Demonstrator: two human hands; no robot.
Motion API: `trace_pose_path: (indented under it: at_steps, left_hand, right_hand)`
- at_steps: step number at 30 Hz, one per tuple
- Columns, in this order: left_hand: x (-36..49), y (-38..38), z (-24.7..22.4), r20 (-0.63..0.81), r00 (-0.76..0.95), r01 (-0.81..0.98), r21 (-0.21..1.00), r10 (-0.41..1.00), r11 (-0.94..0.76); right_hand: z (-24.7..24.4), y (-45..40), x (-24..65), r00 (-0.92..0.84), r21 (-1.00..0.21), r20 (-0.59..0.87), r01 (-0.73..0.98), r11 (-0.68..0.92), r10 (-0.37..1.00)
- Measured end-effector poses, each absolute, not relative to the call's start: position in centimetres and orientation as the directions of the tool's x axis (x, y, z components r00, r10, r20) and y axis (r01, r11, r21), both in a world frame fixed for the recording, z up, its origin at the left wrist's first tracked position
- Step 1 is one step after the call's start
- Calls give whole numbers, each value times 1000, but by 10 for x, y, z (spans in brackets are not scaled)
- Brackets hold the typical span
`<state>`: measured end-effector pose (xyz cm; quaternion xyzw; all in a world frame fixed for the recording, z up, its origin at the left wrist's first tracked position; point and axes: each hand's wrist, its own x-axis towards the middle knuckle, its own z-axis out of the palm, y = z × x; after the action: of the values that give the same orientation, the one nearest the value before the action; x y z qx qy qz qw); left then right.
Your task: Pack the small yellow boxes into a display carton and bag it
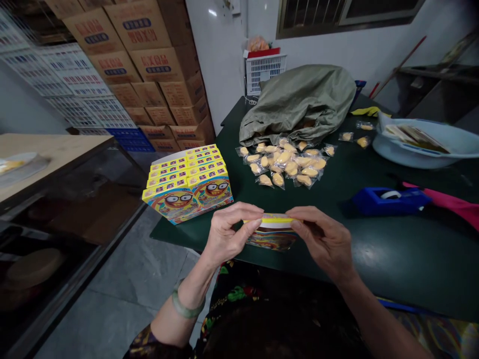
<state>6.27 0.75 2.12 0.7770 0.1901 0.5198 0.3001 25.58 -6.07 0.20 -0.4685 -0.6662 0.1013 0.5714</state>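
Between my two hands, at the near edge of the dark green table [377,244], is a small colourful carton [272,240] with a yellow top flap. My left hand [235,229] pinches the flap at its left end, thumb and fingers closed. At the other end, my right hand [324,237] grips the flap the same way. The carton's inside is hidden. To the left stand several yellow cartons [189,194] in two rows, printed with a cartoon face in glasses. Beyond my hands lies a heap of yellowish pieces in clear wrappers [286,162].
A green-grey sack [303,102] lies behind the heap. On the right are a blue tape dispenser [391,199], a pink item [452,202] and a light blue basin [415,152] holding flat pieces. Brown boxes [157,65] are stacked at the back left, near a wooden-topped table [56,149].
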Motion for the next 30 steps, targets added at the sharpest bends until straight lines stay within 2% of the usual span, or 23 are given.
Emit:
trace_pose_path:
  at_steps: [7, 10, 13, 16, 18, 23, 30]
  left_hand:
    - [52, 10, 1, 844, 432, 25, 342, 318, -939]
    - [51, 8, -5, 864, 426, 90, 255, 269, -963]
    - [53, 5, -8, 881, 398, 134, 218, 254, -967]
    - [53, 5, -3, 881, 404, 161, 195, 245, -968]
    - [50, 9, 8, 846, 470, 149, 206, 253, -967]
    - [43, 20, 37, 665, 684, 62, 355, 299, -933]
    - [46, 18, 36, 696, 648, 68, 352, 309, -933]
  right_hand:
    - [-9, -56, 253, 72, -583, 758, 520, 624, 648]
    - [-16, -56, 254, 34, -498, 814, 555, 666, 581]
    - [-17, -57, 256, 9, -477, 820, 561, 676, 572]
    - [-9, -57, 259, -4, -519, 783, 547, 657, 622]
    - [-1, -56, 260, -23, -546, 755, 533, 647, 656]
    - [10, -51, 257, -37, -528, 771, 522, 670, 636]
    - [12, -51, 253, 10, -546, 770, 528, 650, 638]
